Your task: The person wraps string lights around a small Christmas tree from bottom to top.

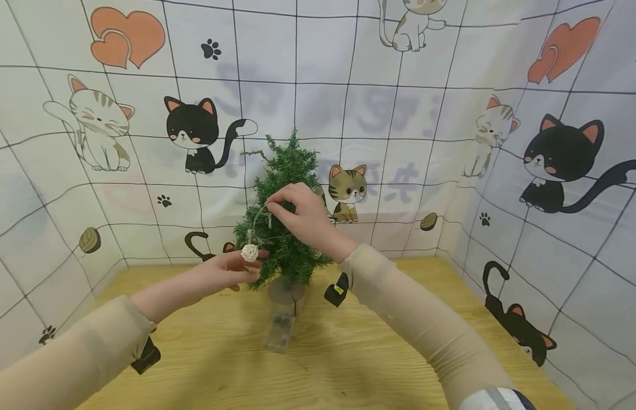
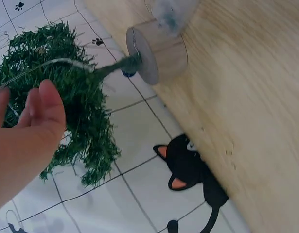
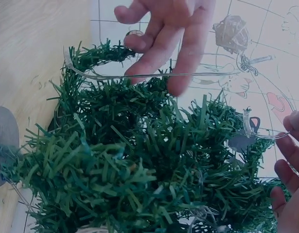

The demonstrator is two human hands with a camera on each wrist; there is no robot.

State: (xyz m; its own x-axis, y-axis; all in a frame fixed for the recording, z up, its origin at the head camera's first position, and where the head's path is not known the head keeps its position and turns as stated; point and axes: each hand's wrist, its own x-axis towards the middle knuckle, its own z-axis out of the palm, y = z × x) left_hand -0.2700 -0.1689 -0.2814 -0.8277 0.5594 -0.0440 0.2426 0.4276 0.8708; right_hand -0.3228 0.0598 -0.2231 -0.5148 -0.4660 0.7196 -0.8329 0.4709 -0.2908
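Observation:
A small artificial Christmas tree [image 1: 292, 171] stands upright on a round wooden base [image 3: 3, 145]. A clear string-light wire [image 3: 154, 75] runs along its branches, with a white woven ball [image 1: 250, 252] hanging from it on the left side. My right hand [image 1: 307, 219] pinches a loop of this wire between thumb and fingertips, in front of the tree's middle. Lower down, my left hand [image 1: 222, 270] is beside the ball and lower left branches, its fingers extended. In the right wrist view the wire passes across the left fingers [image 3: 188, 58]; whether it touches them I cannot tell.
A clear plastic box [image 1: 279, 333] lies on the wooden table [image 1: 348, 353] in front of the base. Close behind the tree hangs a white gridded cloth [image 1: 399, 114] printed with cats, with side panels at left and right. Black wrist devices [image 1: 337, 290] sit under both sleeves.

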